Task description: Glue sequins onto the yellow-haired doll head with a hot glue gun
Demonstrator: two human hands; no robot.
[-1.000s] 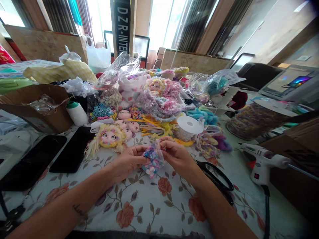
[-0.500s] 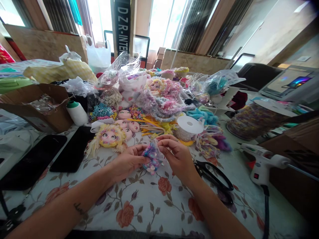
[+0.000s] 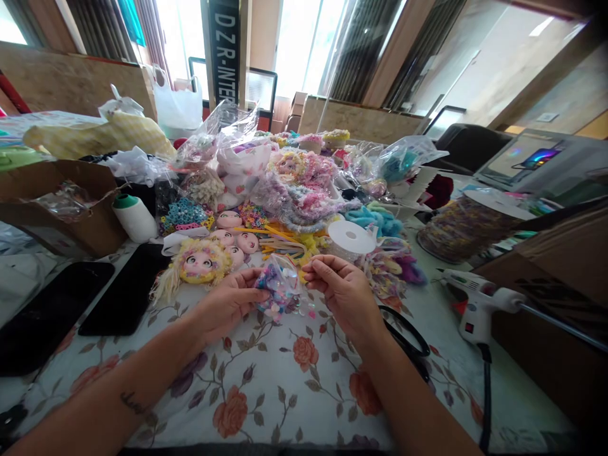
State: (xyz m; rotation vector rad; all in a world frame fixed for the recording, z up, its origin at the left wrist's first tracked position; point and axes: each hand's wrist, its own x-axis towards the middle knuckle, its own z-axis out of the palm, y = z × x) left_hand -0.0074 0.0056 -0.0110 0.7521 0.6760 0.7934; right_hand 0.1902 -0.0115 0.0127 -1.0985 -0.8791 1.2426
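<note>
A small clear bag of blue, purple and pink beads (image 3: 275, 292) is pinched in my left hand (image 3: 232, 296), above the flowered tablecloth. The bag's top tilts to the right. Just right of it is my right hand (image 3: 335, 285), apart from the bag, thumb and fingertips pressed together; whatever they hold is too small to make out. A few pinkish pieces (image 3: 311, 313) show beneath the gap between the hands. Behind the left hand lies a doll head with yellow curly hair (image 3: 199, 261).
Black scissors (image 3: 406, 332) lie partly behind my right forearm. Right of them is a white glue gun (image 3: 479, 304). Two black phones (image 3: 121, 294) lie left. A white spool (image 3: 351, 237) and heaped yarn (image 3: 308, 190) stand behind. A cardboard box (image 3: 95, 221) is at left.
My right hand has come away from the bag, and the bag now tilts right, with loose pieces visible near it. The whole view has shifted slightly.
</note>
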